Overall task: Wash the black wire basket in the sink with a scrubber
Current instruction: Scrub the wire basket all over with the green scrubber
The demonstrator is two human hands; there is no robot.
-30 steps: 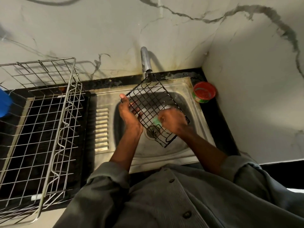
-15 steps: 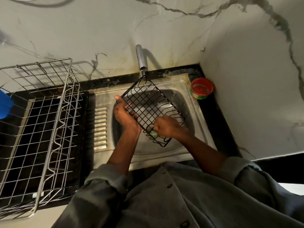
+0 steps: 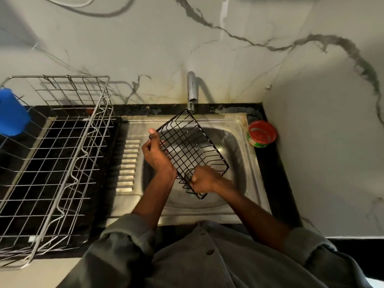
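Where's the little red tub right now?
In the head view, the red tub sits on the black counter at the sink's back right corner, right of the tap.

We record a black desk [image 3: 276,183] against a marbled wall. Set into it: a steel sink [image 3: 232,123]. On the left part stands a silver wire rack [image 3: 62,163]. A red-lidded green tub [image 3: 261,134] sits in the right rear corner.
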